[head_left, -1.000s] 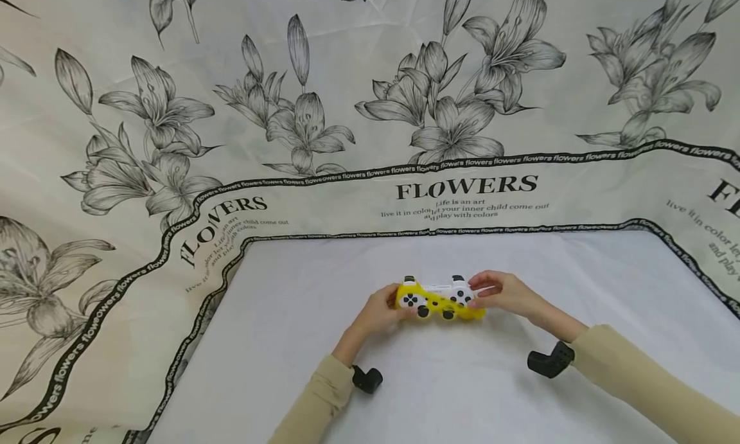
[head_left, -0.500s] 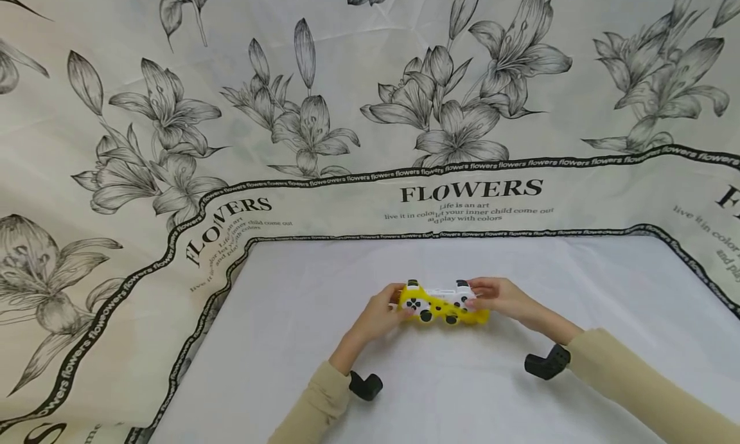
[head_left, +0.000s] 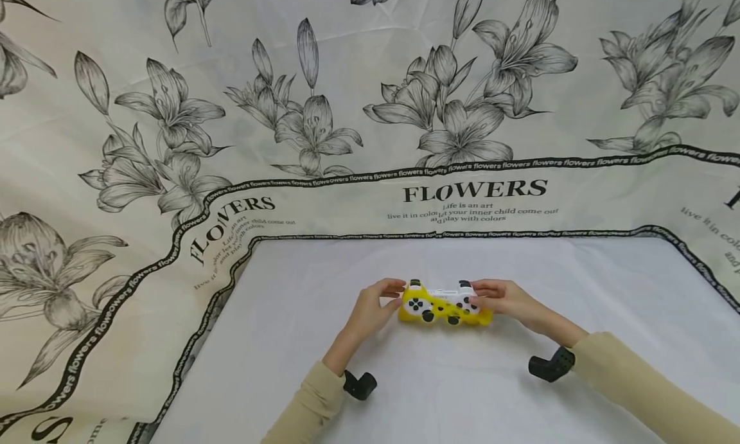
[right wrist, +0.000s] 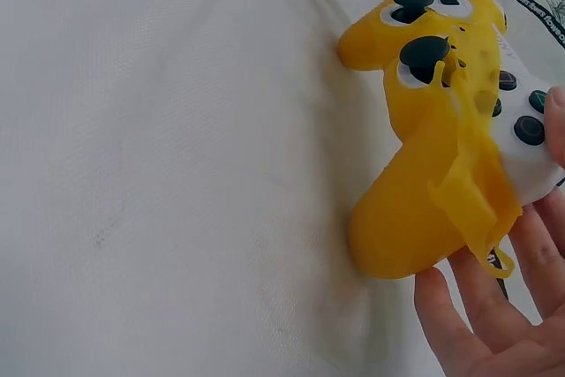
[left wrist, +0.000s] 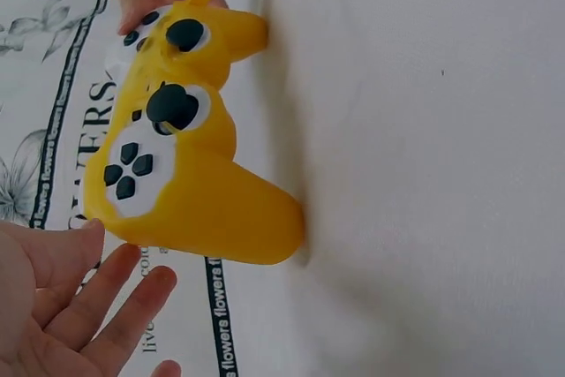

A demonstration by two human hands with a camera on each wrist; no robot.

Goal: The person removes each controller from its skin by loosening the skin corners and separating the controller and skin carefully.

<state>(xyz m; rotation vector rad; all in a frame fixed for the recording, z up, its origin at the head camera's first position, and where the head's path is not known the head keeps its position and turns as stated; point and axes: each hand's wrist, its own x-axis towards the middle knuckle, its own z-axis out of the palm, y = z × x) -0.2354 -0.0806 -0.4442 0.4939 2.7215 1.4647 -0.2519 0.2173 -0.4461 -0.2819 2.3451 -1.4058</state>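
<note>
A white game controller [head_left: 467, 301] with black buttons and thumbsticks sits in a yellow rubbery cover [left wrist: 199, 209] on the table. In the right wrist view, the cover's loose flap [right wrist: 472, 187] hangs folded back at one corner, baring the white shell with its round buttons. My right hand [head_left: 514, 302] holds that bare end, thumb on the face and fingers behind. At the other end, where the cover lies smooth round the direction buttons, my left hand [head_left: 370, 309] has its fingers spread, thumb tip right at the controller's corner.
White cloth covers the table [head_left: 451, 392]. Behind it and at the sides hangs a curtain [head_left: 324, 206] printed with flowers and lettering. A black wrist mount [head_left: 360, 385] sticks out from the left wrist, another mount [head_left: 552, 365] from the right.
My left hand has loosened its hold and drawn slightly left, fingers spreading. My right hand has closed in on the controller's bare end, thumb on its face.
</note>
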